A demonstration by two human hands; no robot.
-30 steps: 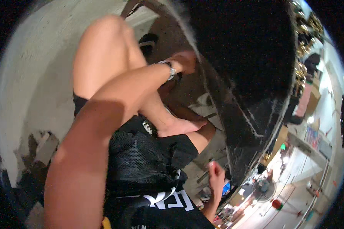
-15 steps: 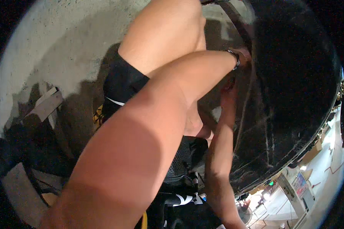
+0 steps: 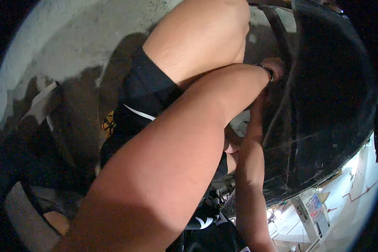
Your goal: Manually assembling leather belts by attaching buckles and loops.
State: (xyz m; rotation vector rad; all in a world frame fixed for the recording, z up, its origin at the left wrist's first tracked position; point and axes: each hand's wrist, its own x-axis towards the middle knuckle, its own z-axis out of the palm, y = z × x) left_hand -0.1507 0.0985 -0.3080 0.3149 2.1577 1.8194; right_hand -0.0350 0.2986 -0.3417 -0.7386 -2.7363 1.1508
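Observation:
A large, dark, curved body (image 3: 332, 84) with seams or ridges fills the right side. My left hand (image 3: 275, 68), with a band at its wrist, reaches across to the near edge of this body. Its fingers are hidden against the dark edge, so their grip does not show. Below it, my right hand (image 3: 262, 100) lies in deep shadow beside the same edge, its fingers too dark to make out. A dark strip (image 3: 277, 31) runs down near my left hand.
My bent bare leg (image 3: 201, 35) and black shorts (image 3: 149, 88) lie beside my left forearm. A rough grey concrete floor (image 3: 84, 38) spreads at the left, with a flat pale piece (image 3: 42, 98) on it. Part of a bright room (image 3: 348, 201) shows at lower right.
The view has shifted, and both arms and my leg now sit farther right in it. More of the back of my left hand shows. Both hands stay by the dark edge.

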